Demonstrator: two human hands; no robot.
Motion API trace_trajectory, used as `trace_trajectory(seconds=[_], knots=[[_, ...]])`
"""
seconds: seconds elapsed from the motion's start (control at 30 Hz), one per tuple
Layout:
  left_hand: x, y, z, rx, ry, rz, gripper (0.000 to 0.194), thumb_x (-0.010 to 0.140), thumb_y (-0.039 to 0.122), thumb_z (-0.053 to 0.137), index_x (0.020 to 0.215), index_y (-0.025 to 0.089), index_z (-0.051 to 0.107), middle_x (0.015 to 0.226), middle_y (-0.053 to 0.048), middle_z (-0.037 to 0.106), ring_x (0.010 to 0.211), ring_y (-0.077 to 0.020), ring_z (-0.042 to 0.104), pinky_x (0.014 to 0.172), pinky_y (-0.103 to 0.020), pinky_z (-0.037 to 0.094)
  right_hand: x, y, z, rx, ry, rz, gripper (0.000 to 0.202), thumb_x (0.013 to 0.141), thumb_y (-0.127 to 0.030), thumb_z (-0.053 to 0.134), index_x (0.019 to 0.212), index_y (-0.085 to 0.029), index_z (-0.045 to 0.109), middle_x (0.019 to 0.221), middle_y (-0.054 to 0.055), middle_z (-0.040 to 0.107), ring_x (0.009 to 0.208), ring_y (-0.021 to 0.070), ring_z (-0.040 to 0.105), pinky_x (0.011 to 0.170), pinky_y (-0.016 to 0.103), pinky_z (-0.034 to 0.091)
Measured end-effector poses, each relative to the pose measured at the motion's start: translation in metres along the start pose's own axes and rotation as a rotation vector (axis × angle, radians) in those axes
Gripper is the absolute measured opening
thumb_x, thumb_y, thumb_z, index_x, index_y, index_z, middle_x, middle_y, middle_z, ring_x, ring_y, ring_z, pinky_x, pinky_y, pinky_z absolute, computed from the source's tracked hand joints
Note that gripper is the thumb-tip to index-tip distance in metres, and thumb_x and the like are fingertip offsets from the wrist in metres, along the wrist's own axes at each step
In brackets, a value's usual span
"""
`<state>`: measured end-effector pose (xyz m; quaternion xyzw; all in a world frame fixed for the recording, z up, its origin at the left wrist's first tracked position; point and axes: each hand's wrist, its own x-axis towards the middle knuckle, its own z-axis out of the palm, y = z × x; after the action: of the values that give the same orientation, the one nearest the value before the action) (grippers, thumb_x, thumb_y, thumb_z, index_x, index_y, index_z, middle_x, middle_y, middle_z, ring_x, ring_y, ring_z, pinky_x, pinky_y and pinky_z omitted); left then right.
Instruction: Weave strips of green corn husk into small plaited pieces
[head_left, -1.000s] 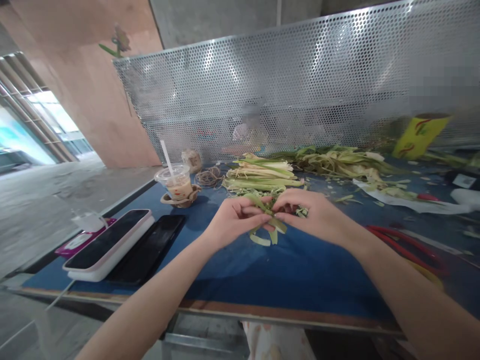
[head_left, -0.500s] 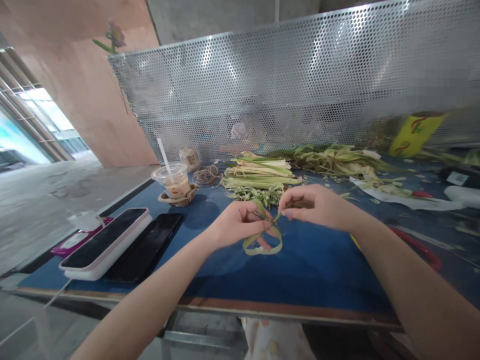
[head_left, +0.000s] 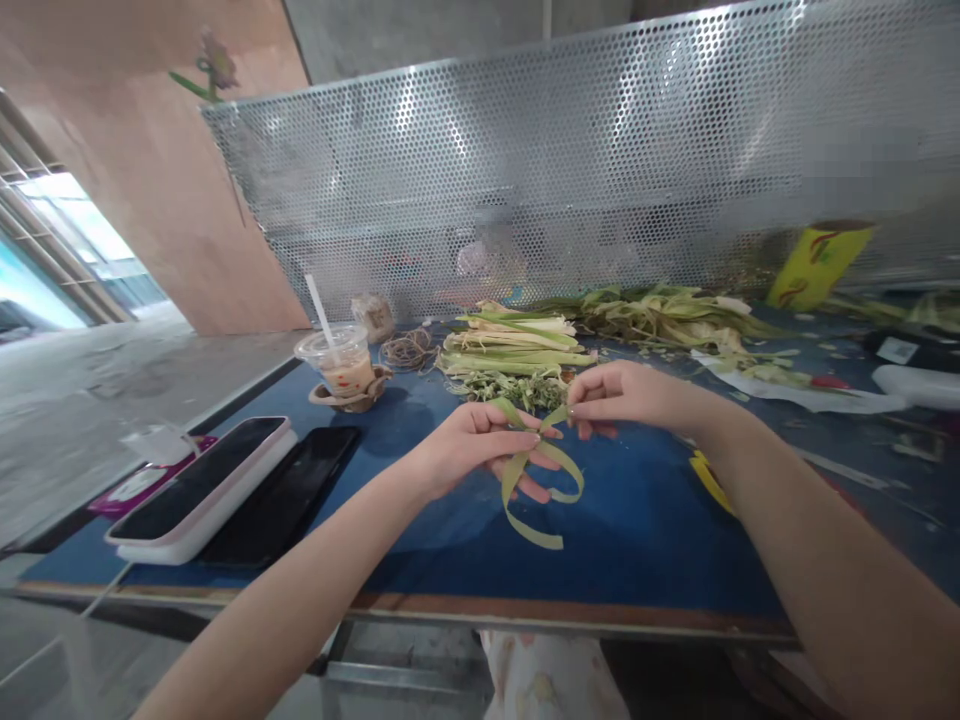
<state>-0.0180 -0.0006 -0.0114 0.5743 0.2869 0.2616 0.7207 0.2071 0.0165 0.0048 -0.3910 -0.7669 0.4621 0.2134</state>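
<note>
A thin green leaf strip point(head_left: 571, 470) hangs in curls from my left hand point(head_left: 491, 450), whose thumb and fingers pinch it near its middle crossing. My right hand point(head_left: 611, 395) pinches an upper end of the same strip, just right of my left hand. The strip's lower ends dangle over the blue table point(head_left: 465, 560). Behind both hands lie a pile of small leafy sprigs point(head_left: 514, 388) and a stack of pale green stalks point(head_left: 517, 345).
On the left are a drink cup point(head_left: 341, 365) in a cardboard holder, a black phone point(head_left: 281, 500) and a pink-edged case point(head_left: 202, 495). Loose husks point(head_left: 667, 318), a yellow container point(head_left: 817, 262) and a yellow-handled tool point(head_left: 709, 482) lie right. A perforated metal screen point(head_left: 525, 130) stands behind.
The closed loop under my left hand has opened into separate hanging ends. My right hand has shifted slightly, drawing its end of the strip up and outward. The view has turned a little.
</note>
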Motion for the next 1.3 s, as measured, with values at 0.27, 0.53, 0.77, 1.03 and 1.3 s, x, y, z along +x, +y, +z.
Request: trace_trajectory(seconds=[0.27,0.53,0.77,1.03,1.3], knots=[[-0.003,0.002,-0.001,-0.094,-0.050,-0.032,0.015,0.070,0.020,0.067,0.082,0.011,0.067,0.071,-0.009,0.072,0.055,-0.0217,0.068,0.044,-0.021,0.052,0.002,0.022,-0.012,0.197,0.092,0.063,0.025,0.075,-0.037,0.062,0.066,-0.015,0.056,0.055,-0.001,0.056,0.050,0.0073,0.046,0.048,0.022,0.032],[-0.004,0.001,-0.001,-0.101,-0.076,-0.002,0.013,0.072,0.018,0.066,0.083,0.013,0.066,0.071,-0.007,0.072,0.055,-0.0215,0.068,0.045,-0.022,0.053,0.008,0.024,-0.008,0.627,0.149,0.004,0.034,0.077,-0.036,0.059,0.056,-0.019,0.038,0.047,-0.007,0.034,0.046,0.0073,0.034,0.047,0.024,0.030],[0.001,0.002,-0.003,-0.134,0.075,0.076,0.019,0.071,0.022,0.067,0.086,0.011,0.064,0.076,-0.009,0.072,0.063,-0.0214,0.069,0.049,-0.023,0.053,0.017,0.023,0.009,-0.139,0.466,0.070,0.030,0.073,-0.038,0.060,0.094,-0.018,0.054,0.090,0.008,0.058,0.065,0.0154,0.055,0.056,0.030,0.043],[0.005,0.001,-0.005,-0.148,0.251,0.193,0.019,0.066,0.023,0.071,0.080,0.012,0.066,0.064,-0.002,0.068,0.053,-0.0130,0.064,0.054,-0.023,0.052,0.003,0.000,0.046,-1.054,0.866,-0.904,0.028,0.078,-0.016,0.055,0.103,-0.029,0.056,0.094,0.003,0.061,0.086,0.0177,0.057,0.078,0.034,0.043],[0.008,-0.003,-0.004,-0.120,0.318,0.214,0.022,0.064,0.027,0.073,0.079,0.012,0.068,0.061,0.000,0.063,0.057,-0.0077,0.060,0.057,-0.017,0.049,0.004,-0.012,0.067,-1.467,0.779,-1.057,0.014,0.078,-0.019,0.059,0.087,-0.028,0.063,0.087,-0.002,0.065,0.080,0.0153,0.051,0.082,0.036,0.039]])
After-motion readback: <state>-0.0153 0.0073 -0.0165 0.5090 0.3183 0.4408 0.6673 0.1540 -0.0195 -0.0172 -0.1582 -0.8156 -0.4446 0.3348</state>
